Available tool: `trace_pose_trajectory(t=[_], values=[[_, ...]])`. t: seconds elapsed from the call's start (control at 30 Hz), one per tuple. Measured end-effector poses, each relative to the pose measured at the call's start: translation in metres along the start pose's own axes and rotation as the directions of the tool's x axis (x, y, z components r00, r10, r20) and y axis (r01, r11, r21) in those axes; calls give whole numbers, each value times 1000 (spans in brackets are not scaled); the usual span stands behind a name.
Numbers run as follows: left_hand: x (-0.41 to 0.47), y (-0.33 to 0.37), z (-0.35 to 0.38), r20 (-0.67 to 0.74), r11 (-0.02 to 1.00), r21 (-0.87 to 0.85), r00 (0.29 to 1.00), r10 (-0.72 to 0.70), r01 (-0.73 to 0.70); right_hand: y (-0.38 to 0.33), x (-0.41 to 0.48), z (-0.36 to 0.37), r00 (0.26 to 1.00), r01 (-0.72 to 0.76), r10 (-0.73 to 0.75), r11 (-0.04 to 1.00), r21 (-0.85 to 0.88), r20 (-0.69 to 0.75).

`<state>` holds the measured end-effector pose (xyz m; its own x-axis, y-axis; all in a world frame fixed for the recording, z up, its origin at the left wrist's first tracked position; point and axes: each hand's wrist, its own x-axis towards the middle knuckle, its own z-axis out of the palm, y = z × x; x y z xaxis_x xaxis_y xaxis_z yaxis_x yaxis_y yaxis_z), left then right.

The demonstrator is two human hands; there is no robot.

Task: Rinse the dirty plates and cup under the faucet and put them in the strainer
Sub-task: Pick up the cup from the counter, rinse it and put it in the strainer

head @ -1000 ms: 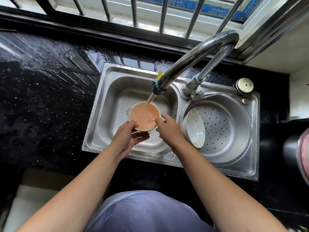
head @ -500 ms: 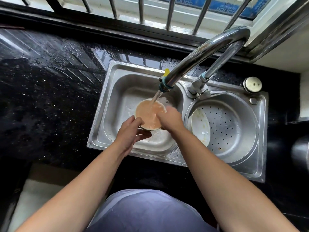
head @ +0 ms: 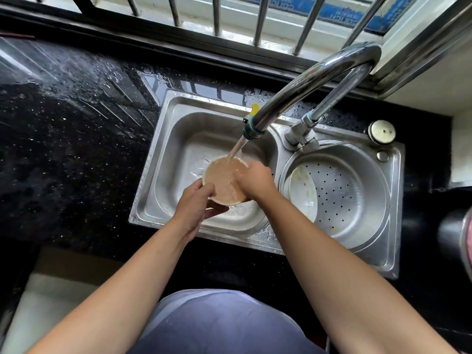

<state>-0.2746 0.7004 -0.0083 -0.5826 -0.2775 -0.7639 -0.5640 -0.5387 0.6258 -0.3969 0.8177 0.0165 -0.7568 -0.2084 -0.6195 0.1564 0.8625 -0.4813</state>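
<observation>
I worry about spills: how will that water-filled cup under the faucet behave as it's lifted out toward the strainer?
The cup is brimming with murky water, so it is probably heavy for its size and would slosh if tilted. It looks wet all over, likely slippery between the left hand and right hand. It looks rigid, possibly ceramic, so a drop into the sink could chip it.

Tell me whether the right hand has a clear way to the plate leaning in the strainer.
Probably yes. The plate leans just beside the right hand, with nothing between them. But that hand is busy on the cup under the running faucet, so it must let go first.
</observation>
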Motion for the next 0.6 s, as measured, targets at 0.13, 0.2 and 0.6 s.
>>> trace_pose_trajectory(t=[0.13, 0.2, 0.6], values=[[3, -6, 3, -73, 999, -31, 997, -27, 24, 3, -11, 11, 984, -152, 119, 945, 290, 129], [4, -6, 3, -80, 999, -40, 996, -34, 31, 3, -14, 18, 985, -167, 150, 947, 276, 82], [10, 15, 3, -130, 793, 604, 992, -3, 81, 9, -26, 32, 975, -221, 215, 898, 381, 58]])
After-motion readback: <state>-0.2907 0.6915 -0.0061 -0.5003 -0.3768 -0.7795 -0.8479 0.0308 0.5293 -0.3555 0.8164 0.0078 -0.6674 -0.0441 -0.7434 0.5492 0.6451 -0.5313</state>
